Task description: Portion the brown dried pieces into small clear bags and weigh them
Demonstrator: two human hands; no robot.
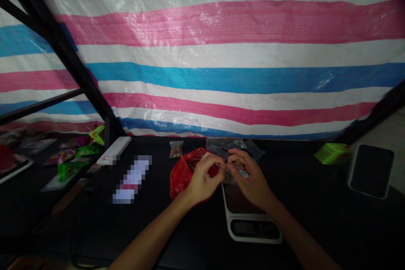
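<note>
My left hand [204, 179] and my right hand [251, 179] meet with pinched fingers on the top edge of a small clear zip bag [230, 176]. The bag hangs over the far end of a white kitchen scale [232, 230] with a dark top, and my fingers partly hide it. What is inside it is hard to make out. Just left of the scale, partly behind my left hand, a red plastic bag [180, 177] lies open with brown bits inside. Beyond it lies a small filled zip bag [176, 149] with brown contents.
Several flat clear bags [218, 145] lie behind my hands. To the left are a white power strip-like bar [114, 151] and a blurred-out phone-like object [133, 179]. A green box [333, 153] and a dark-screened tablet-like device [372, 171] stand right. A striped tarp [240, 78] closes the back.
</note>
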